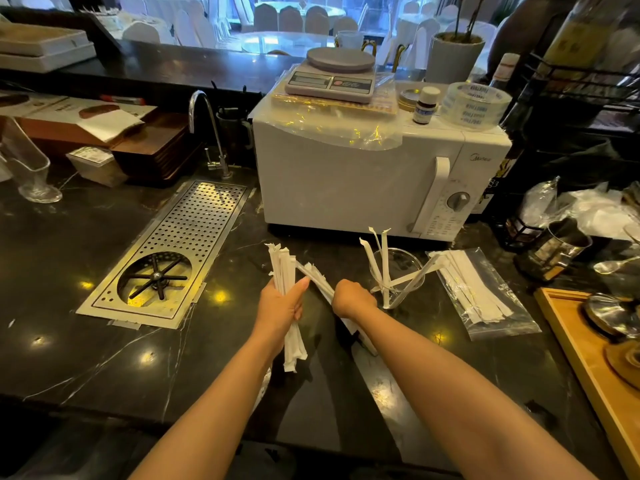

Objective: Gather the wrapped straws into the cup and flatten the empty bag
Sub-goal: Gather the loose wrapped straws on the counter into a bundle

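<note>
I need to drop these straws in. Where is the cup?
In the head view, the clear cup stands right of the right hand, before the microwave, left of the bag.

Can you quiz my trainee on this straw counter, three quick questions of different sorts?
1. True or false: the glass cup already holds a few wrapped straws.
2. Which hand holds the upright bundle of straws: A left hand, B right hand?
3. Fill in: the plastic bag lying right of the cup still has ____ inside.

Key: 1 true; 2 A; 3 straws.
</note>
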